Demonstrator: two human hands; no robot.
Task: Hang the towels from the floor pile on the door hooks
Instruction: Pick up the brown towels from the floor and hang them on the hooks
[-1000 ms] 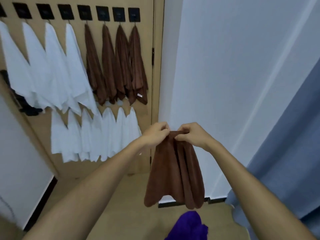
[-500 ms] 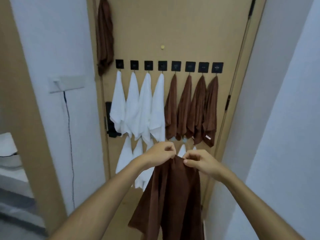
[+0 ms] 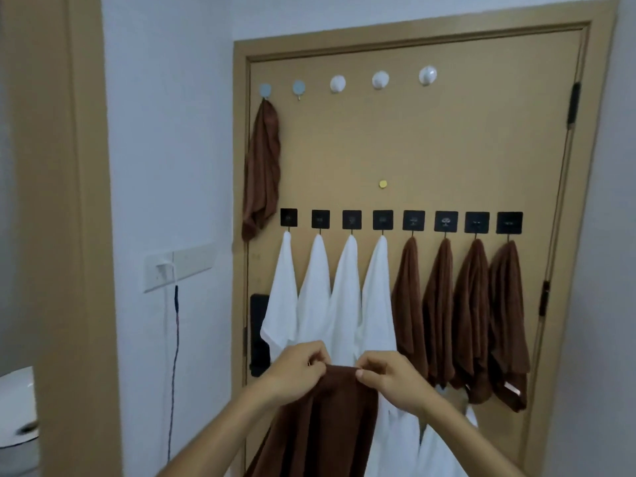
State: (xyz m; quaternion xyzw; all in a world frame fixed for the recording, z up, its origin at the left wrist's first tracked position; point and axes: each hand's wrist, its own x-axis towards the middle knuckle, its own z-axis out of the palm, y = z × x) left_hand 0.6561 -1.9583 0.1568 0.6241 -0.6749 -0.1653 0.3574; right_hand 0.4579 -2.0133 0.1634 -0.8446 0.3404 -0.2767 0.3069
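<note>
Low in the frame, before the door [image 3: 447,149]: left hand [image 3: 296,371] and right hand [image 3: 392,376] pinching the top edge of a brown towel [image 3: 320,428], holding it up, cloth hanging below. Above, hanging from black hooks [image 3: 414,220]: white towels [image 3: 344,290] and brown ones [image 3: 471,304]. Upper left, another dangling from a round hook [image 3: 265,89].

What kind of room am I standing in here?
Probably a home hallway beside a bathroom: a tan door lined with hooks and hung towels, a wall switch panel, and what looks like a toilet at left.
</note>
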